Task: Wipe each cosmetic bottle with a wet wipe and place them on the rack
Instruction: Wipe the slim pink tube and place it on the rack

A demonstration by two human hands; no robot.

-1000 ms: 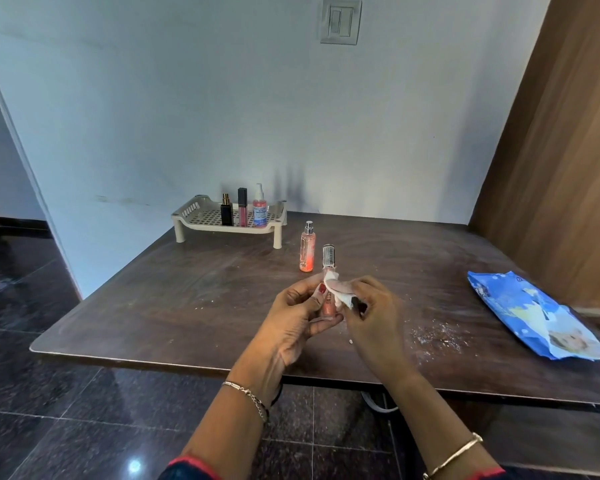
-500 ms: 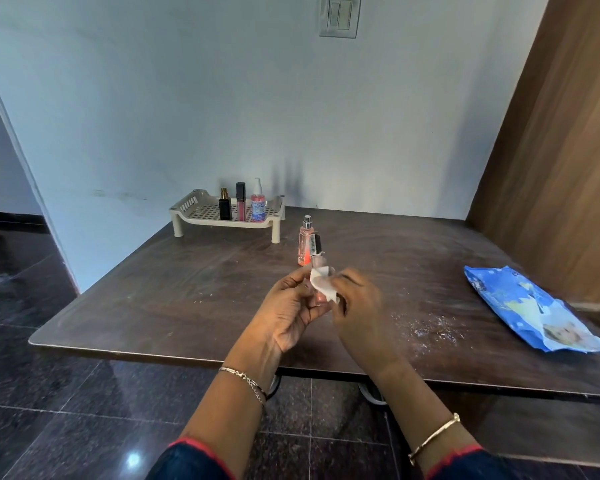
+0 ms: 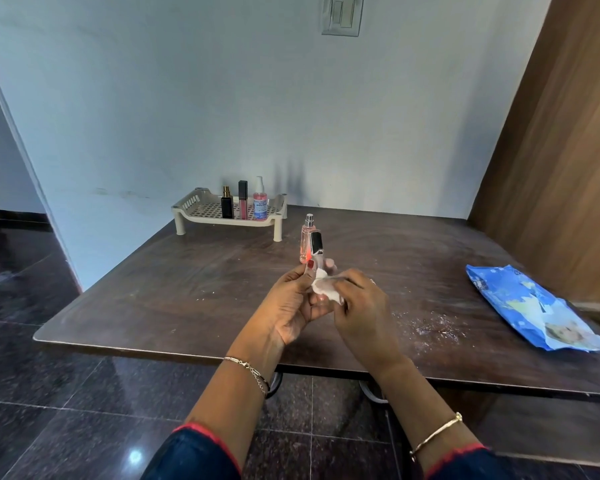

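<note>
one bottle point(image 3: 316, 247) stands upright, gripped by your left hand point(image 3: 289, 310); right hand point(image 3: 364, 315) pinches the wipe point(image 3: 324, 294) on it. rack point(image 3: 229, 221) sits by the table's point(image 3: 187, 289) far-left corner, nearer that hand.

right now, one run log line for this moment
step: wiping | left hand: holds small bottle | right hand: presses wet wipe on it | rack: three bottles | table: pink bottle standing
</note>
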